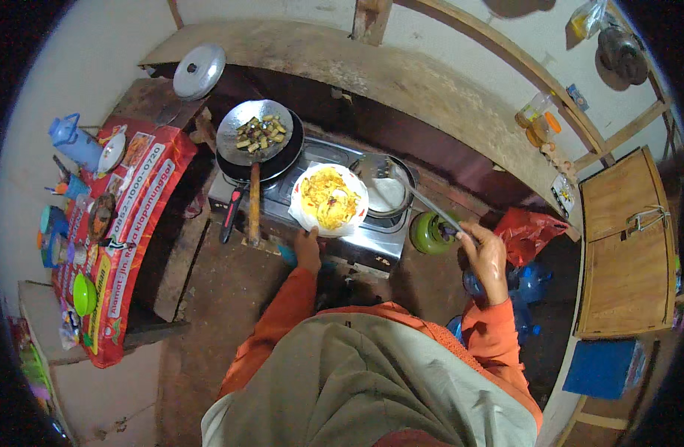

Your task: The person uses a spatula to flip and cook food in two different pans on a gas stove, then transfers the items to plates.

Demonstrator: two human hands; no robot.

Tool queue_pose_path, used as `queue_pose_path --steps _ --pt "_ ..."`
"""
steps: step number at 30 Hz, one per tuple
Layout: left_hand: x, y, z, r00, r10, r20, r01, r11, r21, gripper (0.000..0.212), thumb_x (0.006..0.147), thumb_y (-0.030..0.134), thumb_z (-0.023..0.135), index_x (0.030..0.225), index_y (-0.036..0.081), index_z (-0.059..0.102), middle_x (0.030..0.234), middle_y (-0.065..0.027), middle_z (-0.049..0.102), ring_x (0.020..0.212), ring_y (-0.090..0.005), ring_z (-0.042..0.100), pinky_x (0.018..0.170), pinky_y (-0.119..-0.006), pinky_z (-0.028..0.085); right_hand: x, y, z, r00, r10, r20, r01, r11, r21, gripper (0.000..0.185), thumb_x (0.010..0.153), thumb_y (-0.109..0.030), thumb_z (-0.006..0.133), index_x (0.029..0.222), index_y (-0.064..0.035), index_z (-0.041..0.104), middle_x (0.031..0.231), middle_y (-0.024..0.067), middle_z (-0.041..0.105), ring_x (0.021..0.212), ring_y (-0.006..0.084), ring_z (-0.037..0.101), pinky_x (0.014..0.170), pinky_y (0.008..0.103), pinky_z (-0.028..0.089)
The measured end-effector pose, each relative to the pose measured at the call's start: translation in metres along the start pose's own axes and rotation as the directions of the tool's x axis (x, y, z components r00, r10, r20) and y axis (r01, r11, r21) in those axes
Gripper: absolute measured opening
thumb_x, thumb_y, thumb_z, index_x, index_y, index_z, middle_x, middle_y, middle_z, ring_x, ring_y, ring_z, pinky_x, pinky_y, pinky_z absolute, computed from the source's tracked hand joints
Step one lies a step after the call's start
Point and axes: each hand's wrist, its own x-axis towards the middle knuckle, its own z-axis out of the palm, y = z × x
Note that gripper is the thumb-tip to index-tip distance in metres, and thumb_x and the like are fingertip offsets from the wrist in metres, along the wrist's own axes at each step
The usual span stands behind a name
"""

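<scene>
My left hand (308, 250) grips the near edge of a white plate (298, 217), holding it over the middle of the gas stove (370, 248). A yellow fried omelette (330, 196) with browned patches covers most of the plate. My right hand (488, 258) is closed around the long metal handle of a spatula (431, 207). Its blurred head is over the frying pan (387, 194) on the right burner, where a pale, shiny surface shows. Left of the plate, a shallow metal strainer or pan with a wooden handle (254, 201) holds chopped browned pieces (261, 134) above a black frying pan (230, 220).
A green gas cylinder (431, 232) and a red plastic bag (526, 234) sit right of the stove. At left, a table with a red printed banner (146, 223) bears a blue jug (76, 142) and a green bowl (85, 294). A metal lid (199, 72) leans behind.
</scene>
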Motion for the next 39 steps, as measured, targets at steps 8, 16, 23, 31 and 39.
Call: queue_pose_path --steps 8,16,23,31,39 --pt "0.008 -0.056 -0.042 0.996 -0.014 0.091 0.013 1.0 0.02 0.016 0.082 0.012 0.053 0.095 0.003 0.054 0.076 -0.0032 0.057 0.058 -0.0107 0.05 0.046 -0.025 0.041 0.04 0.08 0.04 0.979 0.054 0.197 0.051 0.869 -0.492 0.017 0.071 -0.022 0.061 0.083 -0.0111 0.064 0.073 0.0144 0.061 0.073 0.0311 0.059 0.064 0.0404 0.047" --pt "-0.024 -0.058 -0.061 0.994 -0.096 0.046 0.089 0.985 0.147 0.015 0.083 0.012 0.051 0.094 0.004 0.055 0.075 -0.0026 0.057 0.054 -0.0104 0.052 0.046 -0.023 0.04 0.064 0.073 0.045 0.918 0.165 0.36 0.011 0.899 -0.438 0.02 0.069 -0.026 0.062 0.085 -0.0157 0.067 0.073 0.0124 0.062 0.07 0.0307 0.06 0.064 0.0396 0.047" --pt "-0.015 -0.07 -0.042 0.999 0.008 -0.04 0.002 0.972 0.237 0.016 0.082 0.011 0.052 0.096 0.004 0.055 0.073 -0.0031 0.057 0.053 -0.0106 0.052 0.047 -0.023 0.041 0.064 0.062 0.088 0.967 0.109 0.23 -0.04 0.958 -0.285 0.019 0.074 -0.025 0.059 0.091 -0.0182 0.064 0.081 0.013 0.062 0.076 0.0324 0.059 0.065 0.0418 0.047" --pt "-0.01 -0.07 -0.035 0.996 -0.079 -0.036 0.083 0.989 0.125 0.015 0.081 0.01 0.052 0.093 0.002 0.056 0.074 -0.0035 0.058 0.052 -0.0101 0.049 0.046 -0.025 0.042 0.031 0.056 0.143 0.954 0.223 0.198 -0.222 0.975 -0.029 0.022 0.075 -0.025 0.059 0.094 -0.015 0.063 0.082 0.016 0.061 0.08 0.0338 0.058 0.068 0.0414 0.045" --pt "0.004 -0.074 -0.03 0.997 -0.018 -0.075 0.025 0.995 0.096 0.014 0.081 0.009 0.051 0.092 0.0 0.055 0.075 -0.0042 0.057 0.052 -0.0107 0.05 0.045 -0.025 0.042 0.005 0.091 0.148 0.934 0.266 0.237 -0.31 0.935 0.174 0.028 0.075 -0.028 0.061 0.094 -0.0082 0.064 0.082 0.0156 0.062 0.076 0.0263 0.059 0.07 0.0338 0.044"
